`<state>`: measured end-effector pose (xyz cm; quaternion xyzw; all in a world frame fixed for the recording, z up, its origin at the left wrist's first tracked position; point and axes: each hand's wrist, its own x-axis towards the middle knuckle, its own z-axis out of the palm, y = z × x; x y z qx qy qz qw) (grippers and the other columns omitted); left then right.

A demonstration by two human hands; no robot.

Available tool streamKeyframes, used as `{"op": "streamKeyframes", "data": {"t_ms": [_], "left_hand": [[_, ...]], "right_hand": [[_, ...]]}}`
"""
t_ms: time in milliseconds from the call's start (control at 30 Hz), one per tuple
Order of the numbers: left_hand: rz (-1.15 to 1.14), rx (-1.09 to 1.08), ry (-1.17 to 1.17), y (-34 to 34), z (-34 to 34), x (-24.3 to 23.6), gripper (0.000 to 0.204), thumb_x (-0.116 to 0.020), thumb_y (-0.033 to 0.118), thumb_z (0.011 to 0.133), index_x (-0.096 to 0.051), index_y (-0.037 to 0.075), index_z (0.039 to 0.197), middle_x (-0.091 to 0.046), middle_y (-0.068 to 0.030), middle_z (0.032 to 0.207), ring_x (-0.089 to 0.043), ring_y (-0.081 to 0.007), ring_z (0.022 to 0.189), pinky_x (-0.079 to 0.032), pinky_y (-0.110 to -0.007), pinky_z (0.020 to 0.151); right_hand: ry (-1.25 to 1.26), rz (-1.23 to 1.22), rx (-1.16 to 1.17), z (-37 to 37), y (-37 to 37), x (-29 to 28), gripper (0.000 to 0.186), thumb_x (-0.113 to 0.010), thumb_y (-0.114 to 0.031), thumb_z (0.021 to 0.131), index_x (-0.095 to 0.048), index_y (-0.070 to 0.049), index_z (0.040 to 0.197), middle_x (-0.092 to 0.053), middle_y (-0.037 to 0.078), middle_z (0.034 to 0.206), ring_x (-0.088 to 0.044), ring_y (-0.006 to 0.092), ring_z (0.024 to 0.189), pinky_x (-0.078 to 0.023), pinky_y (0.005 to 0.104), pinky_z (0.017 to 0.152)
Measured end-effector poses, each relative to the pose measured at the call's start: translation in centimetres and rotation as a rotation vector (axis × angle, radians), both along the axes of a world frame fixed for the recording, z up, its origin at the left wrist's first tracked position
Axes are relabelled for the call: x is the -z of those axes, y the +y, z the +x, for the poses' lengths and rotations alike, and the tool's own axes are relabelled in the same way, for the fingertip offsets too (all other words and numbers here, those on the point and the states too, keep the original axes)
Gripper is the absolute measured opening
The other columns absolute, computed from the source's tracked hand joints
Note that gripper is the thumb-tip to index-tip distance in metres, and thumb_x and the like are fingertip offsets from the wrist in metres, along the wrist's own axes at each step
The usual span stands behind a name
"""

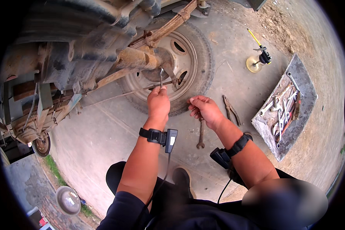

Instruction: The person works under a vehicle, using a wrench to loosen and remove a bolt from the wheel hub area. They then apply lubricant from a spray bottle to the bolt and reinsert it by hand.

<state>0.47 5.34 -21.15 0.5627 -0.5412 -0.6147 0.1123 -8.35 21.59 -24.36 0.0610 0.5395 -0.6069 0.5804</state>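
Note:
My left hand is closed round the handle of a metal wrench, held upright at a rusty lever and rod on the vehicle's axle, in front of the wheel's steel rim. My right hand is to the right, near the tyre's lower edge, with its fingers curled and thumb pressed near the index finger; what it holds, if anything, is too small to make out. A long spanner lies on the concrete below it, and rusty pliers lie just to its right.
The rusty underside of a vehicle fills the upper left. A metal tray of spanners and tools sits at the right. An oil can with a yellow spout stands behind it. A round pan is at the lower left.

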Motion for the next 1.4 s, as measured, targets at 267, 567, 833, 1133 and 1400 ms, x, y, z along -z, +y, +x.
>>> {"op": "streamKeyframes", "data": {"t_ms": [267, 567, 833, 1133, 1400], "left_hand": [[0.038, -0.138, 0.04, 2.3, -2.1, 0.7, 0.027, -0.051, 0.025, 0.101, -0.063, 0.003, 0.095, -0.045, 0.0033, 0.069, -0.037, -0.0084, 0.059, -0.032, -0.029, 0.051], [0.159, -0.223, 0.114, 2.9, -2.7, 0.3, 0.024, -0.049, 0.025, 0.104, -0.06, 0.004, 0.108, -0.038, 0.0032, 0.058, -0.033, -0.0087, 0.042, -0.027, -0.027, 0.039], [0.225, -0.111, 0.074, 0.1, -2.9, -0.8, 0.025, -0.051, 0.026, 0.104, -0.059, 0.002, 0.108, -0.042, 0.0019, 0.063, -0.034, -0.0088, 0.044, -0.028, -0.027, 0.039], [-0.53, 0.476, -0.483, -0.5, -2.7, -1.5, 0.032, -0.047, 0.025, 0.099, -0.06, -0.004, 0.094, -0.066, -0.0295, 0.095, -0.062, -0.0477, 0.095, -0.048, -0.052, 0.081], [-0.746, 0.568, -0.569, 0.3, -1.7, -2.7, 0.026, -0.049, 0.024, 0.099, -0.058, 0.0, 0.096, -0.067, -0.0253, 0.087, -0.064, -0.0449, 0.087, -0.049, -0.052, 0.076]], "right_hand": [[-0.014, -0.021, 0.023, -1.1, 0.6, -0.5, 0.02, -0.057, -0.024, 0.099, -0.066, -0.007, 0.106, -0.065, 0.0, 0.083, -0.063, 0.0104, 0.063, -0.044, 0.024, 0.056], [0.005, -0.024, 0.001, -1.1, 0.4, -0.6, 0.019, -0.057, -0.023, 0.099, -0.066, -0.007, 0.106, -0.066, 0.001, 0.083, -0.063, 0.0102, 0.064, -0.044, 0.0234, 0.055], [0.017, -0.06, 0.054, -3.6, 0.8, -1.0, 0.02, -0.059, -0.027, 0.099, -0.066, -0.009, 0.105, -0.066, -0.002, 0.082, -0.062, 0.0086, 0.066, -0.046, 0.0239, 0.059], [-0.002, -0.023, 0.098, -5.2, 3.5, -0.1, 0.021, -0.058, -0.027, 0.099, -0.066, -0.008, 0.105, -0.066, -0.002, 0.081, -0.063, 0.0088, 0.066, -0.046, 0.0239, 0.059], [-0.008, -0.064, 0.077, -5.9, 2.3, 0.3, 0.021, -0.059, -0.028, 0.099, -0.066, -0.009, 0.104, -0.066, -0.002, 0.081, -0.063, 0.0085, 0.066, -0.046, 0.0234, 0.06]]}}
